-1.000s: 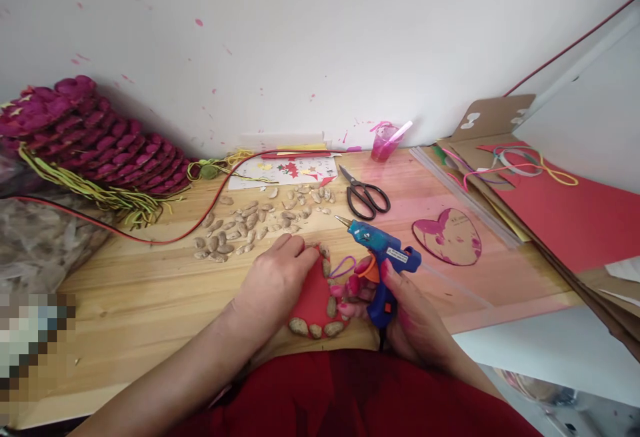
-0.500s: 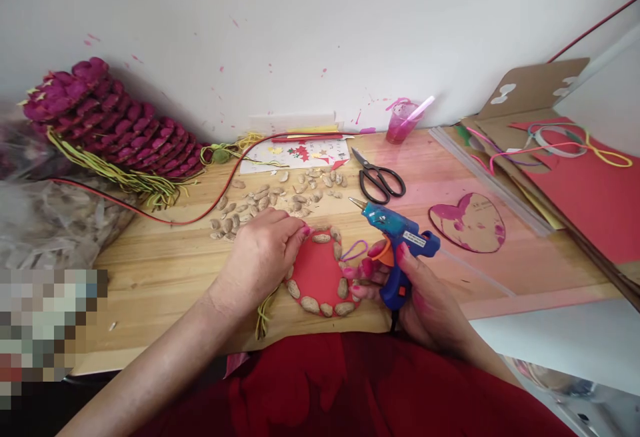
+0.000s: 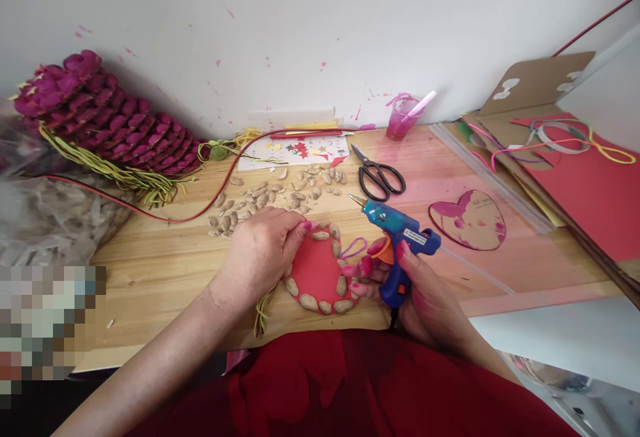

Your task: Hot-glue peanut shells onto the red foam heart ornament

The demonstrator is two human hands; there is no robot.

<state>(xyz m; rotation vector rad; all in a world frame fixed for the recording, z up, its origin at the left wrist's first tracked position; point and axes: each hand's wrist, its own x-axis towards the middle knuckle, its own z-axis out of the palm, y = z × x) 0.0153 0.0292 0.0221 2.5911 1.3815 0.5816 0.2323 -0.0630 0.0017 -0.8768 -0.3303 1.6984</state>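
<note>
Left hand (image 3: 263, 247) now sits at top-left edge of card (image 3: 315, 271), more peanuts (image 3: 308, 302) bared, spacing easier to judge; can't tell its grip. Right hand (image 3: 427, 297), apart, clamps glue gun (image 3: 393, 223).

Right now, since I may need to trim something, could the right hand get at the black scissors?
Probably not: the right hand holds the blue glue gun, though the scissors lie uncovered just beyond its nozzle.

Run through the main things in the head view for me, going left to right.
Magenta bumpy ornament → left hand → red peanut-edged piece → blue glue gun → cardboard heart → large red sheet.
</note>
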